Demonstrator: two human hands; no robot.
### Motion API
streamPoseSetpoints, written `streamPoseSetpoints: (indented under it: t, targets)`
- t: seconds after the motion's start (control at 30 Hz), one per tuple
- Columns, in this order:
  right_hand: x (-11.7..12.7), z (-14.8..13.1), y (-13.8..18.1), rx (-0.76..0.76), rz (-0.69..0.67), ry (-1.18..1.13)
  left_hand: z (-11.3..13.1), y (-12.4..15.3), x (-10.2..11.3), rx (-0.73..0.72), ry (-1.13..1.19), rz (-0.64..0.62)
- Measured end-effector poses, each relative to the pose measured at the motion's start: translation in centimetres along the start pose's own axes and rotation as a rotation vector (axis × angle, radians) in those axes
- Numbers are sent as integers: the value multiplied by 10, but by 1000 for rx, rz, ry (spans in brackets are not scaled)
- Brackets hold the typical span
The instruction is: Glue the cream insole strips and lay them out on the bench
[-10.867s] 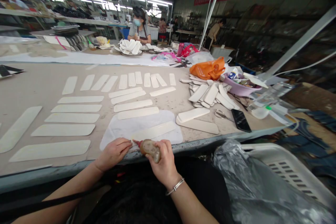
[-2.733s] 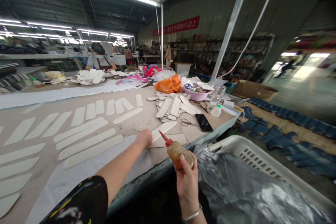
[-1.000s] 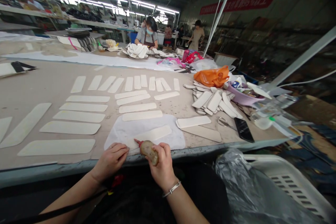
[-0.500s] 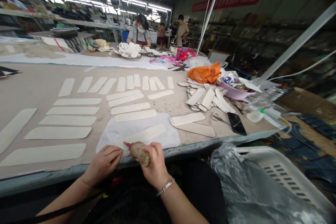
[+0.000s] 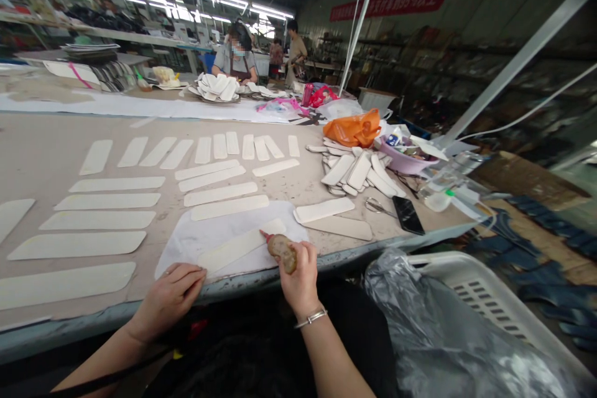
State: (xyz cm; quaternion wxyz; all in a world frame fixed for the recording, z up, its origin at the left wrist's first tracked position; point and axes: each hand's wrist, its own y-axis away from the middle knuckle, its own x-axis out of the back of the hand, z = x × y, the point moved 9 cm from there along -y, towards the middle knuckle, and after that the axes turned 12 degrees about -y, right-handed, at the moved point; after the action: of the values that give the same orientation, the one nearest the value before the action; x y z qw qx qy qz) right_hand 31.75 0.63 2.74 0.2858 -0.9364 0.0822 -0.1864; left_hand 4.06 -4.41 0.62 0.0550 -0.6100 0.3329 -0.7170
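Note:
My right hand (image 5: 300,277) is wrapped around a stained squeeze bottle (image 5: 282,253), tilted with its red nozzle pointing left. The nozzle tip is at the upper right part of a long white strip (image 5: 237,250), which lies slanted on a white sheet (image 5: 180,242). Whether anything comes out of the nozzle is too small to tell. At the near left end of that strip, my left hand (image 5: 170,292) has its fingers together, fingertips at the strip's corner by the table edge. Several similar strips (image 5: 97,219) lie in rows to the left and beyond.
To the right are a pile of pale strips (image 5: 359,171), scissors (image 5: 380,206), a black phone (image 5: 408,216), an orange bag (image 5: 353,129) and a purple basin (image 5: 405,163). A white plastic basket (image 5: 494,305) stands below the table's right side. Across the table sits a co-worker (image 5: 236,59).
My right hand has moved the bottle right and away along the strip, from its near end towards its far end. My left hand stays at the near end. The view has shifted slightly right.

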Motion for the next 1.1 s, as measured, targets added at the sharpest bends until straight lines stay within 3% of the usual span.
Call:
streamPoseSetpoints:
  t: [0.23, 0.4, 0.5, 0.63, 0.8, 1.1]
  targets:
    - [19, 19, -13, 5, 95, 97, 1, -2, 2, -1, -16, 16]
    - [24, 10, -13, 29, 120, 60, -3, -2, 1, 35, -5, -16]
    - [12, -8, -7, 43, 56, -69, -2, -3, 2, 29, 6, -36]
    - [-24, -33, 8, 24, -132, -242, -2, -6, 1, 12, 5, -96]
    - [-58, -49, 21, 13, -258, -302, -1, -9, 1, 4, 6, -134]
    - [-57, -52, 31, -21, -325, -300, 0, -9, 1, 25, -1, -138]
